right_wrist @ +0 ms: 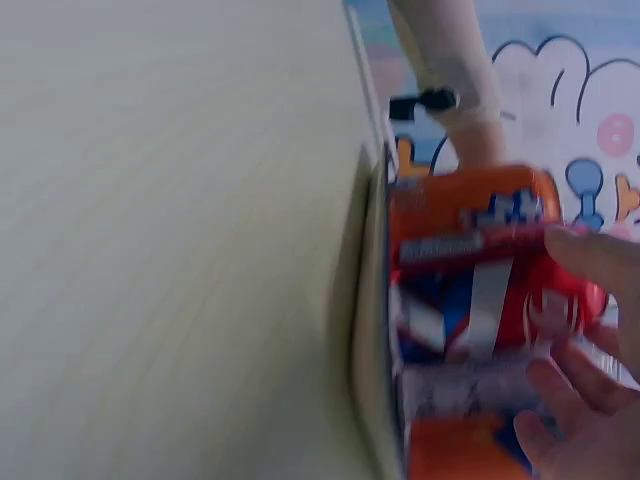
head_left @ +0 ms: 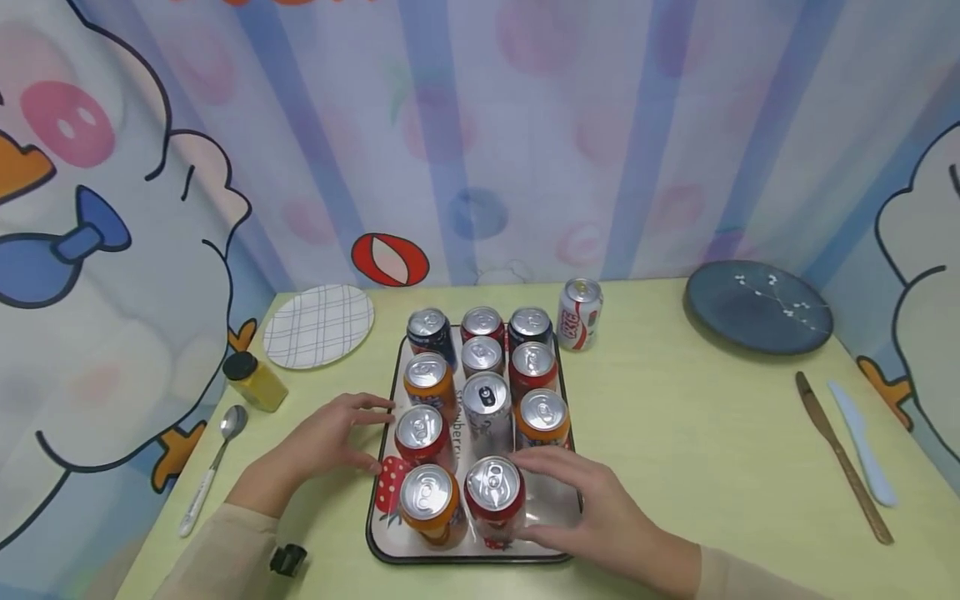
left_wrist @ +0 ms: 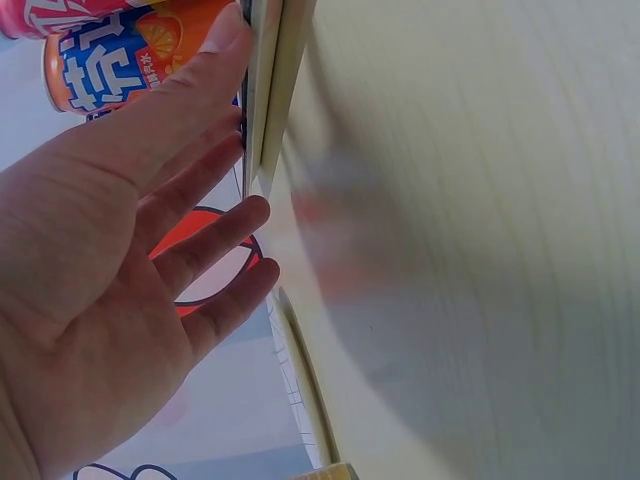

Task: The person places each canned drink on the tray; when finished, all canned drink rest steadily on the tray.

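A black-rimmed tray [head_left: 480, 560] on the pale yellow table holds several upright drink cans. My left hand [head_left: 375, 435] rests at the tray's left edge with straight, spread fingers. In the left wrist view this hand [left_wrist: 225, 150] lies against the tray's rim [left_wrist: 265, 90], beside an orange can [left_wrist: 120, 60]. My right hand [head_left: 540, 496] lies over the tray's front right corner, its fingers touching a red can [head_left: 492, 492] that stands next to an orange can [head_left: 430, 500]. The blurred right wrist view shows its fingertips [right_wrist: 570, 380] on the red can [right_wrist: 480, 300].
One white and red can [head_left: 579, 312] stands off the tray at the back. A plaid plate [head_left: 318, 325], a yellow bottle [head_left: 255, 381] and a spoon [head_left: 213, 467] lie left. A dark blue plate [head_left: 759, 306], a brown knife [head_left: 843, 458] and a pale blue knife [head_left: 862, 446] lie right.
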Motion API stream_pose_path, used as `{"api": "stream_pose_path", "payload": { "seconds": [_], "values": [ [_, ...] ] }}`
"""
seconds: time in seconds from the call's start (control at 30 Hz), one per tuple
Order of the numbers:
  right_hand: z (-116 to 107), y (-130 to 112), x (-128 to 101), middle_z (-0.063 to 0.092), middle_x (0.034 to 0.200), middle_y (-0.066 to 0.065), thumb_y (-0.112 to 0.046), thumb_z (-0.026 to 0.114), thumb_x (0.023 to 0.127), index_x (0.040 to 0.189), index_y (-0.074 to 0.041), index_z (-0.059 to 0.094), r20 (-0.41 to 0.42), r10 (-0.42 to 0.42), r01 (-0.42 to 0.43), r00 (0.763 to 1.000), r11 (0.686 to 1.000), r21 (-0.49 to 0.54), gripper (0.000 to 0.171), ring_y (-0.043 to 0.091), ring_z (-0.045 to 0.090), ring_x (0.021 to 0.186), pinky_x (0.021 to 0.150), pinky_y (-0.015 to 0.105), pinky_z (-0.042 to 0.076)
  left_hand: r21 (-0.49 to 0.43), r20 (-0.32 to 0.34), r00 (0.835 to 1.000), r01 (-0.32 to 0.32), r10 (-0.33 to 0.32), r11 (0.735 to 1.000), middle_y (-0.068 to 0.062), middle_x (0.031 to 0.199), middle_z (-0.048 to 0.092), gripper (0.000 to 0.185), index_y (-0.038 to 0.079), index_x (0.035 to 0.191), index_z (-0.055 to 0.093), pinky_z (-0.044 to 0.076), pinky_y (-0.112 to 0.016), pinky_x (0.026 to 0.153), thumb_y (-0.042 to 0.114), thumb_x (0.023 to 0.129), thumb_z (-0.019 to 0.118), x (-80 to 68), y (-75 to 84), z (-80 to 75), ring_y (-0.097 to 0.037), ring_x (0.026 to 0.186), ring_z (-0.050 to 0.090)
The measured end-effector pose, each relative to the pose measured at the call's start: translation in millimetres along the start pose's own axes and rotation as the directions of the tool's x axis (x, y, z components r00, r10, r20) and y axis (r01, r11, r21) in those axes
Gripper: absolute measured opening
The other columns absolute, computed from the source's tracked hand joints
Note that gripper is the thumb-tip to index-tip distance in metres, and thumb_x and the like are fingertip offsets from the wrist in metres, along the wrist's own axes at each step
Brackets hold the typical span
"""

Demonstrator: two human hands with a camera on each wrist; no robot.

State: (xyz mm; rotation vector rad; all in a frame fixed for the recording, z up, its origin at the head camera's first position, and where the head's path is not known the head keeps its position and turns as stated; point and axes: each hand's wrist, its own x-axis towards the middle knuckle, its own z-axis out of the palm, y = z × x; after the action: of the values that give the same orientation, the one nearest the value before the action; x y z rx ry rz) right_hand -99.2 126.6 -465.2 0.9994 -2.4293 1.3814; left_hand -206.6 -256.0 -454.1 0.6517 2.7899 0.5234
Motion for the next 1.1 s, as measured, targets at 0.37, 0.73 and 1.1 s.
{"api": "stream_pose_path", "payload": {
  "seconds": [0.37, 0.73, 1.1],
  "values": [
    [-40, 49, -12, 0.071, 0.121, 0.000, 0.010, 0.079, 0.082, 0.120, -0.014, 0.072, -0.161, 0.092, -0.087, 0.983, 0.995, 0.038, 0.046, 0.008, 0.065, 0.115, 0.104, 0.016, 0.052, -0.016, -0.004, 1.000, -0.029, 0.029, 0.999, -0.007, 0.145, 0.061, 0.069, 0.016, 0.129, 0.074, 0.045, -0.063, 0.113, 0.042, 0.068, 0.095, -7.8, -5.2, -0.1, -0.039, 0.137, 0.052],
    [-89, 112, 51, 0.067, 0.127, 0.010, -0.001, 0.082, 0.085, 0.128, -0.005, 0.068, -0.459, 0.153, -0.212, 0.875, 0.974, -0.078, 0.046, 0.023, 0.067, 0.110, 0.098, 0.018, 0.055, -0.044, -0.004, 0.998, -0.060, 0.060, 0.997, -0.007, 0.146, 0.061, 0.067, 0.016, 0.129, 0.073, 0.044, -0.062, 0.114, 0.039, 0.070, 0.094, -0.5, -7.2, 6.3, -0.038, 0.138, 0.052],
    [-98, 145, 96, 0.054, 0.148, 0.016, -0.018, 0.084, 0.088, 0.148, -0.005, 0.052, -0.438, 0.306, -0.333, 0.845, 0.943, 0.017, 0.069, 0.036, 0.057, 0.132, 0.113, 0.052, 0.049, -0.013, -0.016, 0.998, -0.054, 0.053, 0.998, -0.007, 0.146, 0.061, 0.066, 0.016, 0.128, 0.074, 0.044, -0.062, 0.114, 0.038, 0.069, 0.095, -1.5, -2.7, -1.0, -0.039, 0.137, 0.052]
  ]
}}
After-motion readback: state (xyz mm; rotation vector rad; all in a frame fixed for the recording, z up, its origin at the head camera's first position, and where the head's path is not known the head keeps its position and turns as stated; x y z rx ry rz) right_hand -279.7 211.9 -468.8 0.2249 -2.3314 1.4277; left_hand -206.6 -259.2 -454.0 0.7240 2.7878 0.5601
